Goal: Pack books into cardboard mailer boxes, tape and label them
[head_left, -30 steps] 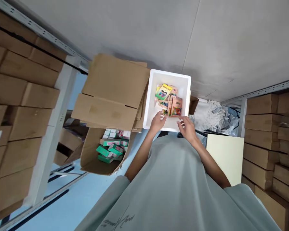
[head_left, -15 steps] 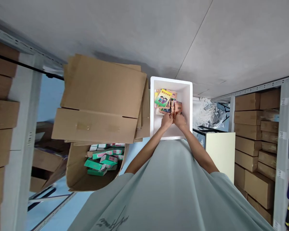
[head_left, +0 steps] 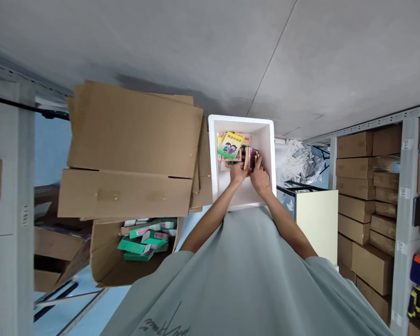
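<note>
A white foam box [head_left: 213, 154] stands in front of me, with several small books in it. One book with a yellow and green cover [head_left: 230, 145] lies flat on others at the box's left side. Beside it, a row of small books [head_left: 249, 157] stands on edge between my hands. My left hand [head_left: 238, 172] is closed against the row's left and near side, its fingertips partly hidden. My right hand [head_left: 260, 178] grips the row from the right, its index finger stretched along the books.
Flattened cardboard sheets [head_left: 136, 135] are stacked left of the foam box. Below them an open carton [head_left: 105, 261] holds green and white small boxes [head_left: 136, 245]. Right of me are a pale cabinet [head_left: 317, 224], crumpled white plastic [head_left: 297, 161] and shelves of cartons [head_left: 357, 200]. A grey wall rises beyond.
My hands have moved slightly apart, and the small books between them now stand on edge in a row. The whole view has shifted a little left.
</note>
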The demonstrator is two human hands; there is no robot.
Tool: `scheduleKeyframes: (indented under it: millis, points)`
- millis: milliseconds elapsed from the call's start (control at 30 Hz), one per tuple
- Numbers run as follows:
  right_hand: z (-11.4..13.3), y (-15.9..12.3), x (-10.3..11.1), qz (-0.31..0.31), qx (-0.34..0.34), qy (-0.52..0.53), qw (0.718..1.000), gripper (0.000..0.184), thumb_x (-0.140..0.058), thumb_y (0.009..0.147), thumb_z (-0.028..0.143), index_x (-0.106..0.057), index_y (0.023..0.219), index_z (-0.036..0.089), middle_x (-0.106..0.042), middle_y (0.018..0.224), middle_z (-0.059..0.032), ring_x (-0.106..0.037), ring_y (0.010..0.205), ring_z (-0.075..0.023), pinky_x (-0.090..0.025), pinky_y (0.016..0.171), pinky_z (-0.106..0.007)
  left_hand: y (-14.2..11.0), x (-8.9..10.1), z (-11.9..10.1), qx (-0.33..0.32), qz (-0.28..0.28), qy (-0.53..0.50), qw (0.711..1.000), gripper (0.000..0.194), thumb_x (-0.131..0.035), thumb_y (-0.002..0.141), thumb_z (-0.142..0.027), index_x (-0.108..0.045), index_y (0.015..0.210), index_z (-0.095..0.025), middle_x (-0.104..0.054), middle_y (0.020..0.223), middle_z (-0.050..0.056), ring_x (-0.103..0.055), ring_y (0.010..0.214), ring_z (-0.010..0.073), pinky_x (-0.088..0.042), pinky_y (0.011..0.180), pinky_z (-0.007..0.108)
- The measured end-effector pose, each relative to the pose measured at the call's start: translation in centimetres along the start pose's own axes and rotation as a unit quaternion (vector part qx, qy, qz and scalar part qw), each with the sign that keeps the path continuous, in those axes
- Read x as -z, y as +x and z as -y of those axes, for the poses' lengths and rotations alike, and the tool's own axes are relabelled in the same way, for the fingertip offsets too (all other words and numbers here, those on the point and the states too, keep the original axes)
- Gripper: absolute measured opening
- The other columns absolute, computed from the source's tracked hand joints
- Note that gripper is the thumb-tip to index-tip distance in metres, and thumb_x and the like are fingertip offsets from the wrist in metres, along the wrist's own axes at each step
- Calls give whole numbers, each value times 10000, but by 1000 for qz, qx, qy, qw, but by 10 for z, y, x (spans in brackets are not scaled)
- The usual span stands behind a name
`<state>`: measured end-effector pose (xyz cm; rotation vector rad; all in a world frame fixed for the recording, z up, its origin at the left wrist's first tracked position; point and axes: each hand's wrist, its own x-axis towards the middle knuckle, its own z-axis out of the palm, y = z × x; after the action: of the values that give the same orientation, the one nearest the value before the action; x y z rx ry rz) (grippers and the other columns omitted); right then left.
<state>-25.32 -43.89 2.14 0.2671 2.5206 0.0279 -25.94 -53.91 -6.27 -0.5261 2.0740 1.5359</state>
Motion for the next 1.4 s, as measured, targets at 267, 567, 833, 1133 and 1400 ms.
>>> scheduleKeyframes:
  millis: [267,567,833,1133,1400]
  points:
    - [-8,8,0,19,57,-1,998,521,-398,1146,330,-435,1611,98,-457,1600,-339,-720,1239,-297,-602,1009,-390,-15,24,9,-3,-56,16,998,219,-734,843,-293,-762,1029,-182,-798,980,71,-750,954,293,-577,800,358]
    - [11,18,-8,21,56,18,998,521,-389,1142,426,-665,1393,62,-579,1461,-317,-774,1140,-310,-620,972,-405,-56,43,17,-25,-163,-21,986,182,-703,893,-336,-651,1028,-226,-788,1025,99,-763,987,317,-587,864,398]
    - [-9,6,6,35,71,54,995,540,-274,1169,342,-559,1502,27,-595,1463,-341,-732,1209,-301,-573,1027,-392,-75,34,-3,-89,-189,80,975,178,-699,939,-300,-667,1098,-228,-791,1053,111,-765,996,327,-564,863,386]
    - [-21,-11,23,47,65,137,987,609,-267,1173,490,-713,1360,119,-705,1342,-243,-743,1180,-314,-545,1037,-379,-56,-7,-9,-139,11,36,990,103,-707,905,-198,-784,965,-166,-806,990,131,-751,954,301,-576,907,407]
    - [-26,-15,26,32,74,116,990,370,-398,1141,266,-696,1302,116,-717,1325,-211,-750,1121,-269,-539,958,-318,-37,3,9,-12,1,-128,992,271,-806,848,-366,-798,1044,-178,-818,1101,122,-752,1115,300,-598,1012,446]
